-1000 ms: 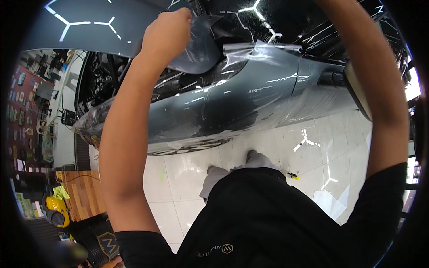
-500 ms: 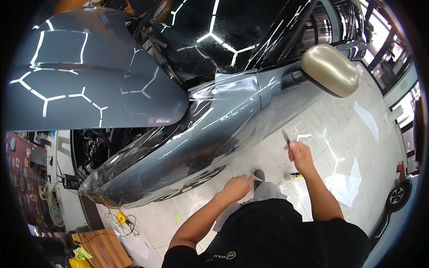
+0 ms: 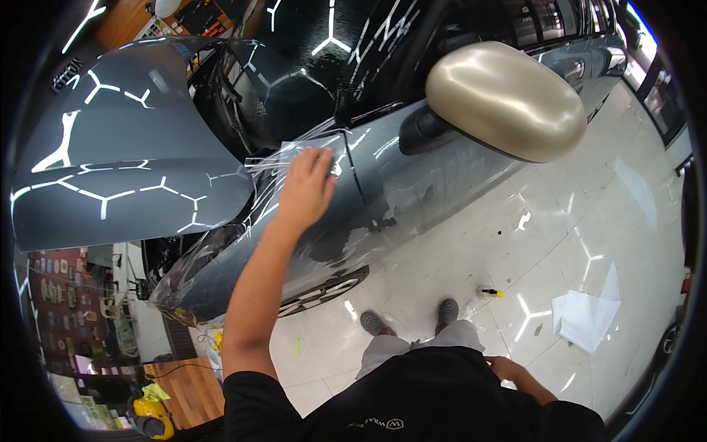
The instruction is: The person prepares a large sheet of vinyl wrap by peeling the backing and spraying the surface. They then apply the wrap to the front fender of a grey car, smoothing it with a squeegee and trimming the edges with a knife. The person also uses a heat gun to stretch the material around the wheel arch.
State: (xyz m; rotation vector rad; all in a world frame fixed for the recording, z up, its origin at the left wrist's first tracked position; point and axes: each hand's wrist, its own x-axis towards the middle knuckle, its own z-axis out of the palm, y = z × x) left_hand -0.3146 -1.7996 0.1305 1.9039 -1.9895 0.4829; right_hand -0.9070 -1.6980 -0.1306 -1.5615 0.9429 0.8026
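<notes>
My left hand [image 3: 305, 190] rests on the grey car's front fender [image 3: 280, 250], just ahead of the door seam. Its fingers reach forward over a patch of clear film [image 3: 294, 149] with a loose, wrinkled edge. From above, I see the back of this hand, and the fingertips partly hide the film. Creases and glossy streaks run through more film along the fender. Down by my waist, my right hand [image 3: 508, 370] is against the side of my light shorts [image 3: 460, 337]. Most of its fingers are hidden there, and whatever it may hold does not show.
The hood [image 3: 125, 158] stands raised at the left. A gold side mirror [image 3: 508, 99] juts out at the upper right. On the tiled floor lie a white sheet [image 3: 589, 317] and a bottle with a yellow-and-black top [image 3: 490, 293]. A wooden board [image 3: 188, 390] is at lower left.
My left hand has moved up and forward from in front of my body onto the film. My right hand, which held a small dark tool, has dropped back to my waist. My view has shifted.
</notes>
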